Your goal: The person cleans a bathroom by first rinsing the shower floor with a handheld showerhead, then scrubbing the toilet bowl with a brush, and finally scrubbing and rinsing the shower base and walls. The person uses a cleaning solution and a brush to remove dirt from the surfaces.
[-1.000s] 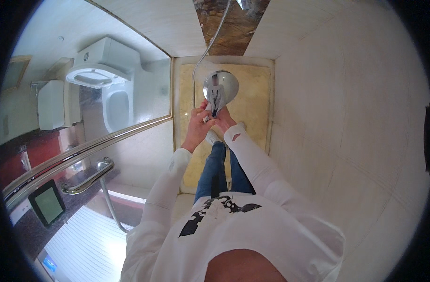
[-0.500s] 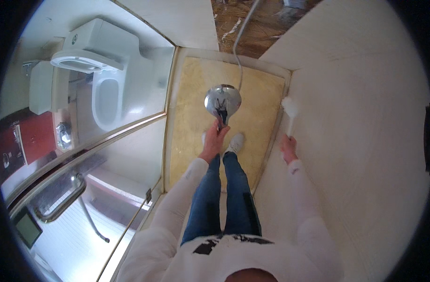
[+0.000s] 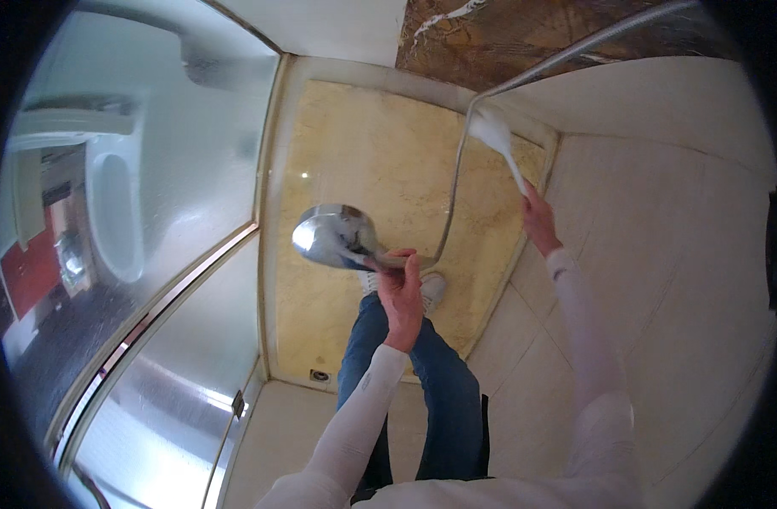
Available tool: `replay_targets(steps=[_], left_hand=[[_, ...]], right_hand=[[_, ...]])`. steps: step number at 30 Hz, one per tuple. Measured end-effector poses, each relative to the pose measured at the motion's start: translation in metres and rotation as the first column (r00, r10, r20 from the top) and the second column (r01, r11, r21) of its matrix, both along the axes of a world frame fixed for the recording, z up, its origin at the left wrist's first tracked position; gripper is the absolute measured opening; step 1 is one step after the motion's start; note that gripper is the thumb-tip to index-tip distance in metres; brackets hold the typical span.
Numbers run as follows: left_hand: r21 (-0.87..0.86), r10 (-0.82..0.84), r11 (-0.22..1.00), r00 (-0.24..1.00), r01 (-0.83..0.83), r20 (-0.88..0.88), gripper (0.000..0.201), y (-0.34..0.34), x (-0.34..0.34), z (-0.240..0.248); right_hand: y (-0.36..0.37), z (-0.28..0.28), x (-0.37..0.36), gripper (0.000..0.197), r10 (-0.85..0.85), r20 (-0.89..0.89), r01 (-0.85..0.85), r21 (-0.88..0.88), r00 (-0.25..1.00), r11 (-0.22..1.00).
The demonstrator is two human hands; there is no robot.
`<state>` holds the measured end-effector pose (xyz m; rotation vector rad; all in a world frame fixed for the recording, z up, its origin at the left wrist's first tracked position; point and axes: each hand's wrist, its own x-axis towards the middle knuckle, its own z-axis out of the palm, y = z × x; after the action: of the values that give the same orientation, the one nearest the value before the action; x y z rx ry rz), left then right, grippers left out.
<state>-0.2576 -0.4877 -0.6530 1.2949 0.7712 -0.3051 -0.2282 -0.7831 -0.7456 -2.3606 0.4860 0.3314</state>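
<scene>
A round chrome shower head [image 3: 330, 235] points off to the left above the yellowish shower floor [image 3: 363, 144]. My left hand [image 3: 398, 297] is closed around its handle, and a grey metal hose [image 3: 458, 182] runs from that handle up to the top right. Farther right, my right hand [image 3: 541, 222] grips the handle of a white brush [image 3: 493, 131]. Its bristle head is smeared by motion, close beside the hose near the far right corner of the floor. Whether brush and hose touch, I cannot tell.
Glass panels [image 3: 218, 153] in metal frames stand to my left, with a white toilet [image 3: 117, 212] showing through. A pale tiled wall [image 3: 660, 220] rises on the right. Brown marbled stone [image 3: 473, 42] lies at the far end. A drain [image 3: 319, 375] sits near my feet.
The shower head has swung from pointing away to pointing left and sits lower in view. My right hand has moved the brush farther away, toward the hose. My view has shifted.
</scene>
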Motion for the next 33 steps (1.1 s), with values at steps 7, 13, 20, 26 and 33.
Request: replay_targets(steps=[7, 13, 20, 26, 33], left_hand=[[-0.067, 0.101, 0.992, 0.991, -0.106, -0.085, 0.012, 0.007, 0.003, -0.047], [0.027, -0.014, 1.000, 0.999, 0.015, -0.038, 0.012, -0.004, 0.006, -0.057], [0.014, -0.068, 0.997, 0.990, 0.070, -0.126, 0.013, -0.023, 0.002, -0.051], [0.013, -0.094, 0.995, 0.983, 0.097, -0.160, 0.019, -0.035, -0.007, -0.057], [0.000, -0.120, 0.992, 0.967, 0.123, -0.223, 0.019, -0.033, -0.003, -0.056]], right_hand=[[0.140, -0.097, 0.180, 0.034, 0.158, -0.030, -0.158, 0.022, 0.987, 0.987], [0.175, -0.145, 0.247, 0.034, 0.219, -0.219, -0.226, -0.008, 0.951, 0.974], [-0.004, -0.141, 0.148, 0.043, 0.241, -0.379, -0.268, -0.019, 0.893, 0.963], [-0.150, -0.113, 0.047, 0.044, 0.095, -0.550, -0.343, -0.367, 0.830, 0.865], [-0.153, -0.083, 0.023, 0.039, 0.179, -0.443, -0.408, -0.501, 0.878, 0.763]])
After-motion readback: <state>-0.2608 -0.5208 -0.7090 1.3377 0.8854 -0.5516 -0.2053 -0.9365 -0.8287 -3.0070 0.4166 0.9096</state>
